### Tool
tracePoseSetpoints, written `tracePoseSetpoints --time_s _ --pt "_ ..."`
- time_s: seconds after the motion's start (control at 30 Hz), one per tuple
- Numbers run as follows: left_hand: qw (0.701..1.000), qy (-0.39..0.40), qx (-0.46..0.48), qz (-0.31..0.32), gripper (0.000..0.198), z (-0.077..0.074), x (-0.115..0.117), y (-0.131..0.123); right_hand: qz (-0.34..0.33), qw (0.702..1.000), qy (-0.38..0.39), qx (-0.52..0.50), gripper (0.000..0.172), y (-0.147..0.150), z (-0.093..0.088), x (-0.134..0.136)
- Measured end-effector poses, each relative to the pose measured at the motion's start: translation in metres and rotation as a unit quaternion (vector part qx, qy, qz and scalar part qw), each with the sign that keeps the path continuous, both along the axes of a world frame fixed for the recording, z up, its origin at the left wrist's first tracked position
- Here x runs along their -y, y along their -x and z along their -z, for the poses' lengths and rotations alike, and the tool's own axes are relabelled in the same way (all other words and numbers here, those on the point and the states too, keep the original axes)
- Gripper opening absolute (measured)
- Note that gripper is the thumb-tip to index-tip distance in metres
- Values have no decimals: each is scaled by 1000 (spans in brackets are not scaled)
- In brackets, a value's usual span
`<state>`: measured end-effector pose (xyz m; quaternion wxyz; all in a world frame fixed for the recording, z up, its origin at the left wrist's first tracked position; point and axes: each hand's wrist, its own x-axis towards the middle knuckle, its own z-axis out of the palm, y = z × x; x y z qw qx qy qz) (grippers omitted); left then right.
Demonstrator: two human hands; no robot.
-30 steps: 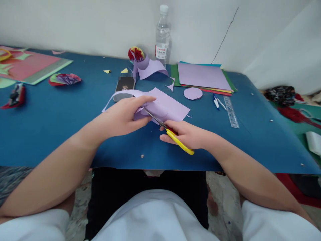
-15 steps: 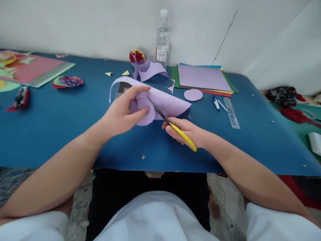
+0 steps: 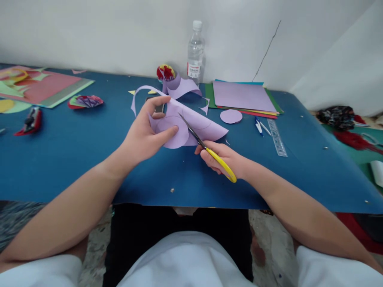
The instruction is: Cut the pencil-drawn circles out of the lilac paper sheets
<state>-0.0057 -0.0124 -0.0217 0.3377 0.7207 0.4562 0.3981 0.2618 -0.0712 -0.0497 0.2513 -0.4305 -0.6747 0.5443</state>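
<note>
The left hand (image 3: 145,133) pinches the left part of the purple paper (image 3: 196,119); the right hand (image 3: 229,154), at its near-right side, grips scissors (image 3: 220,160) slanting across it.

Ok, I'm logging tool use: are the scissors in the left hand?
No, the right hand grips the scissors, while the left hand holds purple paper.

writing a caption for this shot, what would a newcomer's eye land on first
Most striking are the yellow-handled scissors in the right hand, pointing at the purple paper that the left hand holds over the blue table. Behind it, a clear bottle stands upright near the wall, left of a stack of coloured sheets.
</note>
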Motion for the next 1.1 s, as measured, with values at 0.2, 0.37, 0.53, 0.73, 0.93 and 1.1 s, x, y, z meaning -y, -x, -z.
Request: tracePoseSetpoints --time_s 0.2,0.37,0.53,0.73,0.93,1.1 --pt "1000 -11 7 -3 75 1 1 -1 2 1000 0 -2 72 0 0 1" --pt "1000 -21 11 -3 70 -1 4 -3 3 1000 3 -12 70 0 3 1" --pt "999 -25 26 -1 65 -2 4 -2 -12 1000 16 -22 71 -1 5 0" --pt "1000 -3 25 2 64 -4 5 -2 -19 999 33 -37 67 -4 8 -1" --pt "997 36 71 8 66 -2 4 -3 0 999 30 -31 73 -1 9 0" --pt "991 66 117 -1 72 -1 2 -4 0 999 25 -29 75 0 4 0"
